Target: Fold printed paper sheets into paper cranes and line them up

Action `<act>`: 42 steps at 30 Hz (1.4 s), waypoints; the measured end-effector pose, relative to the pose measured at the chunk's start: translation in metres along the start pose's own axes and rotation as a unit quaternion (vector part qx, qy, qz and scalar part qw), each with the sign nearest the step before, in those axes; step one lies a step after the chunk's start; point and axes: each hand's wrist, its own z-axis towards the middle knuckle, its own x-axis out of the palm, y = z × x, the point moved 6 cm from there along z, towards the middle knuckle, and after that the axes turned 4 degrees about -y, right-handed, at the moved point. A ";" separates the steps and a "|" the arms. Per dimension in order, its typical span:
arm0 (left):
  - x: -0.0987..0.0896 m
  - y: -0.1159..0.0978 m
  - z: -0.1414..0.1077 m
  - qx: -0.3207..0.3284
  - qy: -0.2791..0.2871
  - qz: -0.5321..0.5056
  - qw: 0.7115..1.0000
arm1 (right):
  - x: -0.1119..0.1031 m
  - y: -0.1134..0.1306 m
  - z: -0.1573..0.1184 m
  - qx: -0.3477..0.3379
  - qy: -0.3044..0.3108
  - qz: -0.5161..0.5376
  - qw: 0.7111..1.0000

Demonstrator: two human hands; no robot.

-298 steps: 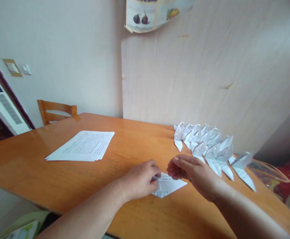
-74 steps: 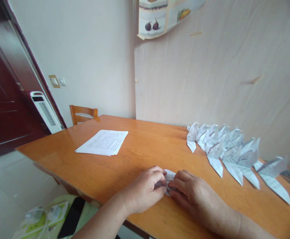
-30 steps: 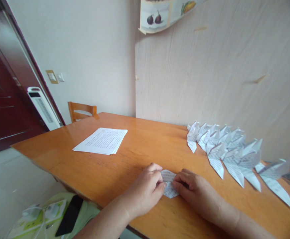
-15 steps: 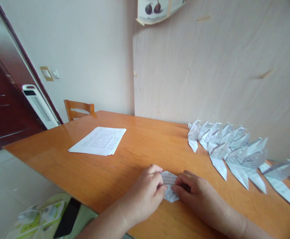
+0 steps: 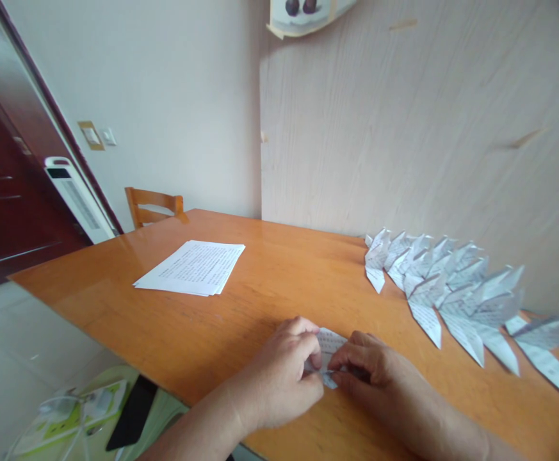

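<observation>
Between my two hands, close to the table's near edge, is a small folded piece of printed paper (image 5: 330, 340). My left hand (image 5: 289, 371) grips its left side with curled fingers. On the other side my right hand (image 5: 378, 374) pinches the lower part between thumb and forefinger. A small flap of the paper shows below the fingertips, and both side edges are hidden by my fingers. Off to the right stand several folded paper figures (image 5: 426, 288) with pointed tips, made of similar printed paper and set in rows.
A stack of printed sheets (image 5: 190, 269) lies left on the wooden table (image 5: 279, 269). Behind it is a wooden chair (image 5: 154, 205). Down at the left, a green stool (image 5: 164, 416) bears a black phone (image 5: 132, 410) and a power strip (image 5: 68, 422) with cables. A wall stands behind the table.
My fingers have shifted on the folded paper, covering more of its lower half, where a flap now looks turned. The whole view has moved slightly; the paper figures and stack stay put.
</observation>
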 end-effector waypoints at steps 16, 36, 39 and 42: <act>0.000 -0.001 0.002 0.007 -0.009 0.002 1.000 | 0.006 0.004 -0.001 -0.001 0.002 -0.019 1.000; 0.003 -0.002 0.003 0.002 -0.019 0.051 0.998 | -0.001 -0.012 0.005 0.051 -0.032 -0.108 0.992; 0.004 -0.002 0.003 0.003 -0.026 0.049 0.998 | 0.000 -0.012 0.006 0.062 -0.030 -0.129 0.989; 0.005 0.000 0.004 -0.002 -0.031 0.049 0.998 | 0.001 -0.011 0.005 0.076 -0.032 -0.146 0.986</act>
